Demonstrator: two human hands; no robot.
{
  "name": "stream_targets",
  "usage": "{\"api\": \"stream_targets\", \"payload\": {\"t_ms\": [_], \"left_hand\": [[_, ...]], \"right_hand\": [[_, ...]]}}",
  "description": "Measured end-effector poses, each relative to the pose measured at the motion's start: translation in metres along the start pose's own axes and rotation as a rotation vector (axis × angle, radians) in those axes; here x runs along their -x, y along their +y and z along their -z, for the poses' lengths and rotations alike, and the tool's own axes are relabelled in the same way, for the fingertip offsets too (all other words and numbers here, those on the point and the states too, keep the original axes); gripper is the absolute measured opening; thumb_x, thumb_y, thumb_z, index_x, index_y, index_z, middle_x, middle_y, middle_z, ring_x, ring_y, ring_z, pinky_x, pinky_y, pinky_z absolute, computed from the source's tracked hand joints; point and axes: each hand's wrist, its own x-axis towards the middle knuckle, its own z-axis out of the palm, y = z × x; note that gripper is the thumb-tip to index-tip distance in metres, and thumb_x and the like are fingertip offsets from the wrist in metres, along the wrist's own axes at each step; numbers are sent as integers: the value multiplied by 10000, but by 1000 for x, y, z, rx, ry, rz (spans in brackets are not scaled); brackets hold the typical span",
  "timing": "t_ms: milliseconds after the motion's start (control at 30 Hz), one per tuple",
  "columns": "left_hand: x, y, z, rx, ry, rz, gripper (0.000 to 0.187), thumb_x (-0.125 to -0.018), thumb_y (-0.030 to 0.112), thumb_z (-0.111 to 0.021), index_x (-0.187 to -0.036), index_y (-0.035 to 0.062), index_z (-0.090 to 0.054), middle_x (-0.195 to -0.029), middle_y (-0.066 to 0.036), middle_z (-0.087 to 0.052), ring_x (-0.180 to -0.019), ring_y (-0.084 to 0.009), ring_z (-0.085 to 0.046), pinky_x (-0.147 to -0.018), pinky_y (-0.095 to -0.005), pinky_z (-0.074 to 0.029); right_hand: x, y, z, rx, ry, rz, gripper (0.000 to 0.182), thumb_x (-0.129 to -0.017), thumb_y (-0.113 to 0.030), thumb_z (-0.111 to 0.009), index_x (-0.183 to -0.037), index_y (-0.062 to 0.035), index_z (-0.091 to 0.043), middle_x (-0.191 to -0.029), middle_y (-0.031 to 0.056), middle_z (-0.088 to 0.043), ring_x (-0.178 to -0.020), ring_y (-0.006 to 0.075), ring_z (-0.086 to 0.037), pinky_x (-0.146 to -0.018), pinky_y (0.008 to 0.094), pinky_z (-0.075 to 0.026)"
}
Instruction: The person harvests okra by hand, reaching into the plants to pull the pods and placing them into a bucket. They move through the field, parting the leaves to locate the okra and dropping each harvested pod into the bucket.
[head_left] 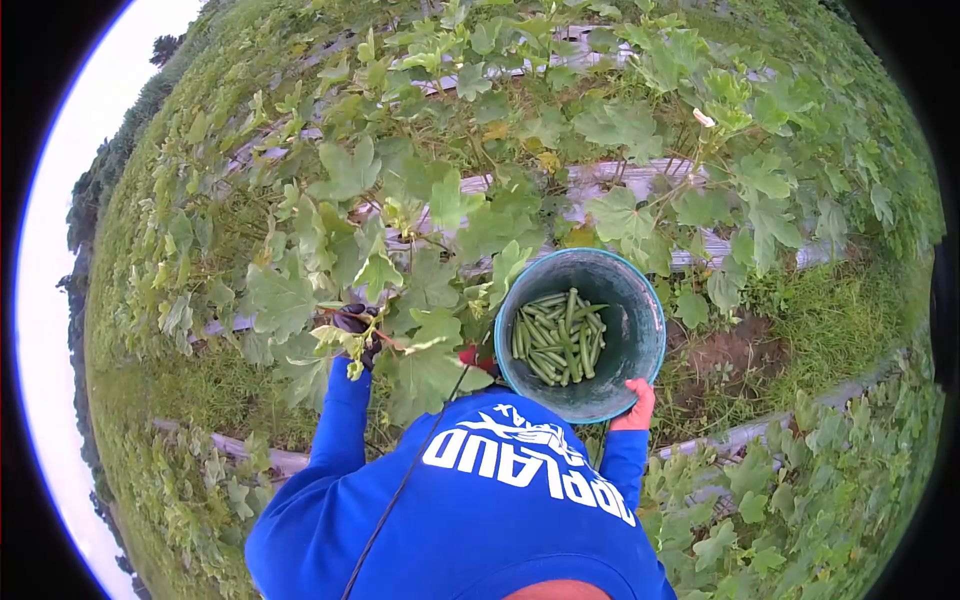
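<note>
Head view: a teal bucket [640, 345] holding green okra pods [560, 338] is gripped at its near rim by the right hand [637, 406], gloved in red, with the blue-sleeved arm bent close to the body. Left of the bucket, the left arm is stretched forward into an okra plant [400, 300]; the left hand [358, 328] is closed among leaves, its hold hidden.

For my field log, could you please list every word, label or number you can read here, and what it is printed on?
"OPPLAUD": large white letters, as they read seen from above, on the chest of the blue hooded sweatshirt.
A white emblem with smaller lettering above it: too small and distorted to read.
Round teal plastic bucket of green okra pods: no visible text.
</note>
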Motion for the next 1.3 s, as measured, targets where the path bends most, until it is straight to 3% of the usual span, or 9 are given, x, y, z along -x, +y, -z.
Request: {"api": "stream_targets", "payload": {"t_ms": [233,333,400,467,533,733,833,1033,1300], "left_hand": [[59,-50,10,48,83,97,301,-911,356,-478,-929,76,-587,-866,-79,-592,-684,-213,-571,-611,-328,-490],[21,-48,19,-772,116,-169,323,-918,377,-453,-897,85,-589,-809,-63,-584,-620,-202,-559,-559,-312,-484],[20,-15,-74,-54,-197,454,320,-939,383,-500,-828,99,-599,-696,-40,-543,-661,-170,-546,-612,-310,-479],[21,-19,-156,-1108,-166,-733,470,-869,502,-564,-813,35,-589,-585,-45,-485,-414,-120,-408,-382,-235,-332],[13,23,-244,-684,31,104,379,-817,351,-565,-804,-28,-556,-595,-39,-482,-376,-86,-376,-360,-206,-291],[-80,9,-348,-1272,-765,-502,175,-851,206,-559,-829,32,-565,-662,-115,-548,-542,-257,-561,-522,-359,-451],[-126,-7,-385,-1802,-1065,-127,263,-886,336,-599,-949,81,-625,-838,-154,-647,-743,-361,-621,-646,-403,-498],[-331,37,-447,-985,-427,-252,371,-934,392,-499,-844,62,-644,-686,-29,-610,-536,-90,-541,-438,-210,-391],[-652,6,-460,183,-84,157,322,-855,297,-381,-740,54,-558,-647,-123,-571,-525,-240,-497,-522,-386,-459]], "right_hand": [[-6,-13,-6,15,11,-6,232,-713,-99,-596,-938,-70,-548,-971,57,-596,-909,209,-569,-864,363,-465],[-13,-11,-13,37,40,-10,260,-711,-97,-590,-967,-74,-547,-977,58,-597,-906,218,-571,-862,371,-472],[-27,-7,-16,37,99,15,263,-707,-96,-590,-967,-77,-556,-982,62,-602,-909,225,-575,-859,381,-479],[-40,-4,-15,-41,115,-56,268,-700,-84,-585,-967,-73,-561,-993,68,-609,-920,232,-581,-865,394,-484],[-55,-10,-47,-81,93,-89,264,-699,-75,-576,-963,-63,-563,-1000,72,-614,-931,235,-585,-877,403,-485],[-80,-3,-127,-85,35,142,397,-685,-20,-560,-1081,-43,-533,-1034,87,-606,-948,244,-585,-894,397,-484],[-92,-5,-143,-24,25,165,424,-690,-27,-560,-1112,-34,-521,-1050,100,-600,-971,242,-583,-905,391,-480],[-89,0,-137,-26,149,168,500,-679,-35,-564,-1174,-19,-501,-1086,113,-589,-988,255,-578,-874,379,-487],[-47,16,-80,-109,408,221,426,-682,-66,-561,-1106,-33,-548,-1059,79,-613,-954,259,-592,-865,414,-497]]}}
